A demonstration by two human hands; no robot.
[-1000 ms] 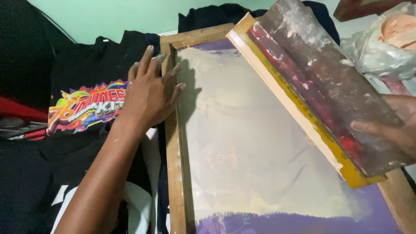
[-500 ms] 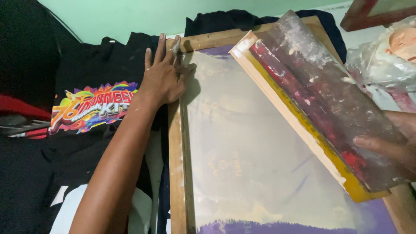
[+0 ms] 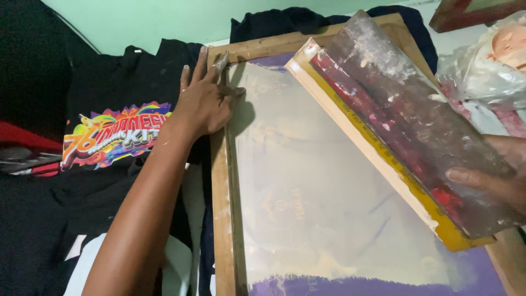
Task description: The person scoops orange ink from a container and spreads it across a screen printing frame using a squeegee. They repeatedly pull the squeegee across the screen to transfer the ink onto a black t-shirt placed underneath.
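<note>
Left hand (image 3: pixel 205 104) flat on frame (image 3: pixel 222 181), right hand (image 3: pixel 501 175) gripping squeegee (image 3: pixel 394 120)

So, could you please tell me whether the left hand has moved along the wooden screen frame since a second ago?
No. The left hand stays pressed flat on the wooden screen frame's upper left corner.

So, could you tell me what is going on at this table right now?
A person is screen printing. The left hand presses flat on the upper left corner of a wooden screen frame, holding it down. The right hand grips a wide, ink-smeared squeegee, tilted over the right side of the mesh, which carries a pale ink film. A black T-shirt with a colourful print lies to the left of the frame.
</note>
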